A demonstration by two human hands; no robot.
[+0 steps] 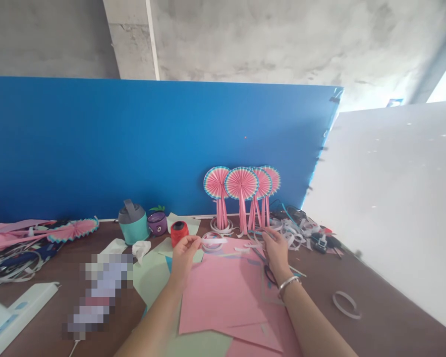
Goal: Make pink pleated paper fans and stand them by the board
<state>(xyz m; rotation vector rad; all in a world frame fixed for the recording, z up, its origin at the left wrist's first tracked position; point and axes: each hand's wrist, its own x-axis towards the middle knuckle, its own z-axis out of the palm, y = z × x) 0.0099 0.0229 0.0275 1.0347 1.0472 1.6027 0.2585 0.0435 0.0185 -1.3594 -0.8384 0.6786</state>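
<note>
Between thumb and fingers my left hand (pixel 186 253) pinches a short white strip (pixel 214 241), which points right over the pink paper sheets (pixel 223 292). My right hand (pixel 277 250), with a silver bangle at the wrist, is at the right side of the sheets. Its fingertips are drawn together, and whatever is between them is too small to make out. Dark-handled scissors (pixel 269 274) lie by that hand, partly covered by it. Just beyond the left hand's strip is a roll of white tape (pixel 212 242). A red container (pixel 179 232) stands close behind my left hand.
Several pink folded-paper fans (pixel 241 183) lean upright against the blue partition (pixel 134 148). A teal cup (pixel 134 224) and purple pot (pixel 157 224) stand left. Curled white strips (pixel 293 230) pile up right, with a tape ring (pixel 346 304) nearer. A white power strip (pixel 26 312) lies far left.
</note>
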